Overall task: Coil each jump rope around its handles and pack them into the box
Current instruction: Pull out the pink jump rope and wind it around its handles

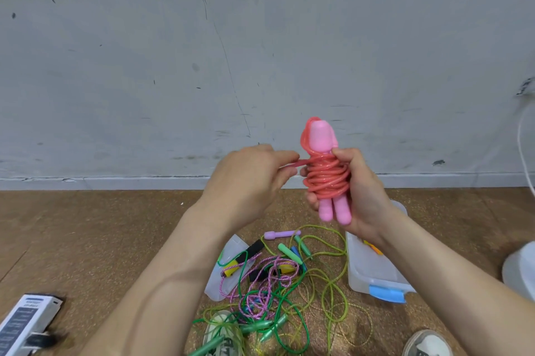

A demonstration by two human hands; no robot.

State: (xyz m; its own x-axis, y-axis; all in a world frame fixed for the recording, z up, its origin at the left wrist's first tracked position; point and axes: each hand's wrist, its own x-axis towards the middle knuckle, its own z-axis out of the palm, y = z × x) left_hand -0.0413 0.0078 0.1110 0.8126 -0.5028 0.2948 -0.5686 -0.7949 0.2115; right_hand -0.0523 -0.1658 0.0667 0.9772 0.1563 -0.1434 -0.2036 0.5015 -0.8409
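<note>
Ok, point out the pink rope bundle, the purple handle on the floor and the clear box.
pink rope bundle (325, 179), head view, middle of the coiled cord.
purple handle (282, 234), head view, middle of its shaft.
clear box (370, 274), head view, bare part of its near wall.

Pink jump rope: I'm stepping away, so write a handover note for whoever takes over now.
Right hand grips the two pink plastic handles, the pink glittery rope coiled round them.
Left hand pinches the rope's loose end.
Clear plastic box with blue latch: on the floor below the right forearm.
Done: this coil, nearly.
Left: tuck the end, box it, then coil the tangled pile of green, yellow and purple ropes on the floor.
</note>
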